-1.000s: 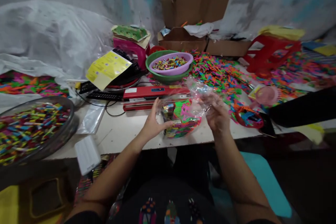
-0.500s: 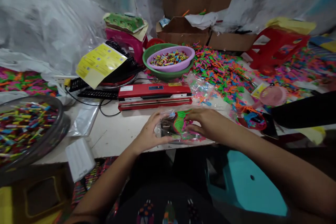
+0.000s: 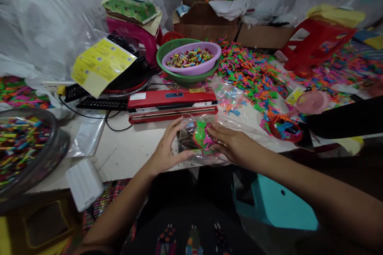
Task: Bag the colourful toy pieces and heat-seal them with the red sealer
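Note:
A clear plastic bag (image 3: 187, 149) lies at the table's front edge, with green and pink plastic pieces (image 3: 201, 135) and something dark inside. My left hand (image 3: 167, 149) grips the bag's left end, thumb along the near side and fingers on the far side. From the right, my right hand (image 3: 229, 141) has its fingers curled on the pink pieces at the bag's middle; whether they are inside or outside the film I cannot tell. Just behind the bag sits a red heat sealer (image 3: 173, 101).
Green (image 3: 161, 63) and purple basins (image 3: 217, 57) stand behind the sealer, holding small colourful sticks. Loose plastic pieces (image 3: 254, 75) heap at the back right. A clear tub (image 3: 55, 139) is at left, near a white power bank (image 3: 84, 183). A pink sieve-like piece (image 3: 312, 101) lies right.
My right hand's fingers have curled in more closely on the pink pieces. The bag's film is spread out further to the right. The view has shifted slightly.

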A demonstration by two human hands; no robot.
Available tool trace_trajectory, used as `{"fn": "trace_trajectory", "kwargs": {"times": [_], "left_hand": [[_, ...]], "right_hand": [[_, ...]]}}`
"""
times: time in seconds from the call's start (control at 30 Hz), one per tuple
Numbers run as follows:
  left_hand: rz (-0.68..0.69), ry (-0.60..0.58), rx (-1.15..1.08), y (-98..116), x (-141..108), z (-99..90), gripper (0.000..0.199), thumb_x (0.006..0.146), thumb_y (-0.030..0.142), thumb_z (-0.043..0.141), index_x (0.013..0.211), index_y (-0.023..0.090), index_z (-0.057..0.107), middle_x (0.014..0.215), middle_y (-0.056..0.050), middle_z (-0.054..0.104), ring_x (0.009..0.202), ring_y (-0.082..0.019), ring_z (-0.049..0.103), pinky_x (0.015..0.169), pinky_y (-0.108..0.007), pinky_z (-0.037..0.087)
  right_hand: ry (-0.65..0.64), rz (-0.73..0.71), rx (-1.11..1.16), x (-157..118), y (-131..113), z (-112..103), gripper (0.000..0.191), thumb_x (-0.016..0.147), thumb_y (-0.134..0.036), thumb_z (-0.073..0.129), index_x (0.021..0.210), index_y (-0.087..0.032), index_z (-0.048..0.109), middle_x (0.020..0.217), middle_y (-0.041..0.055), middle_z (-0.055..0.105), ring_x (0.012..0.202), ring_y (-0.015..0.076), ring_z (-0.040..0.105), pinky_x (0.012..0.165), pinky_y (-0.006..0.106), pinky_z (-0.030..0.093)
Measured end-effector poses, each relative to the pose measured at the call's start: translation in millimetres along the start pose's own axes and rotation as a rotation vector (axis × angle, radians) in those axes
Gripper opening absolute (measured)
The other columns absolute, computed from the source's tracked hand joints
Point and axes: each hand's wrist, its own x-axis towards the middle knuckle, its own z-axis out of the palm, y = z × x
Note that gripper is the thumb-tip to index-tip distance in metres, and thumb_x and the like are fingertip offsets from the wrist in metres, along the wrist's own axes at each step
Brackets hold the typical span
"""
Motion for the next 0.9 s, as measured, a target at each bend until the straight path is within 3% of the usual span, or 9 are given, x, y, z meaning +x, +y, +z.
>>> {"fn": "trace_trajectory", "kwargs": {"times": [0.13,0.3,0.43,0.5,0.6,0.7,0.8,0.9], "left_hand": [[-0.034,0.078,-0.016,-1,0,-0.7,0.049,0.079,0.04,0.059,0.124,0.026,0.047,0.14,-0.01,0.035,0.129,-0.026,0.034,0.106,-0.046,0.031],[0.014,0.133,-0.01,-1,0,4.8,0.039,0.081,0.033,0.058,0.119,0.028,0.052,0.137,-0.008,0.04,0.126,-0.023,0.039,0.104,-0.044,0.034],[0.045,0.128,-0.013,2,-3,10.2,0.035,0.085,0.028,0.052,0.119,0.03,0.053,0.135,-0.007,0.043,0.124,-0.021,0.041,0.104,-0.044,0.035],[0.048,0.1,-0.043,1,-5,11.4,0.037,0.085,0.034,0.051,0.122,0.029,0.051,0.135,-0.007,0.044,0.125,-0.023,0.04,0.105,-0.046,0.033],[0.063,0.072,-0.237,-4,-5,10.3,0.054,0.079,0.061,0.045,0.122,0.028,0.053,0.138,-0.007,0.042,0.128,-0.027,0.037,0.106,-0.047,0.03],[-0.08,0.143,-0.462,-10,-2,6.2,0.067,0.079,0.071,0.026,0.118,0.025,0.055,0.134,-0.008,0.046,0.125,-0.027,0.041,0.105,-0.045,0.034],[-0.305,0.149,-0.416,-11,1,1.0,0.05,0.083,0.056,0.042,0.115,0.02,0.055,0.122,-0.009,0.057,0.113,-0.024,0.052,0.098,-0.041,0.041],[-0.365,0.096,-0.255,-7,3,-2.6,0.04,0.081,0.045,0.053,0.111,0.018,0.058,0.111,-0.007,0.063,0.104,-0.021,0.057,0.095,-0.037,0.043]], "right_hand": [[0.022,0.012,0.086,4,2,-5,0.028,0.085,-0.024,0.05,0.113,-0.023,0.058,0.121,0.0068,0.059,0.11,0.0209,0.057,0.09,0.039,0.05],[-0.106,-0.039,0.169,9,1,-17,0.019,0.087,-0.021,0.047,0.086,-0.023,0.066,0.102,0.0048,0.067,0.105,0.0195,0.059,0.09,0.036,0.048],[-0.144,-0.035,0.235,5,3,-19,0.018,0.087,-0.026,0.048,0.085,-0.023,0.065,0.098,0.0031,0.067,0.112,0.0194,0.055,0.097,0.038,0.044],[-0.132,-0.033,0.265,4,7,-18,0.018,0.087,-0.03,0.049,0.086,-0.023,0.065,0.096,0.0026,0.067,0.117,0.0196,0.051,0.103,0.04,0.039],[-0.108,-0.027,0.293,7,11,-14,0.018,0.087,-0.032,0.05,0.088,-0.022,0.065,0.098,0.0035,0.067,0.118,0.0193,0.05,0.105,0.04,0.036],[-0.106,-0.038,0.315,17,12,-14,0.016,0.086,-0.03,0.05,0.086,-0.022,0.064,0.1,0.0035,0.066,0.119,0.0193,0.049,0.104,0.039,0.036],[-0.149,-0.077,0.346,31,11,-19,0.013,0.084,-0.027,0.053,0.083,-0.021,0.065,0.098,0.0025,0.067,0.119,0.0196,0.049,0.103,0.038,0.037],[-0.228,-0.128,0.368,40,12,-25,0.011,0.082,-0.025,0.055,0.082,-0.021,0.066,0.094,0.001,0.067,0.113,0.0182,0.054,0.101,0.036,0.039]]}}
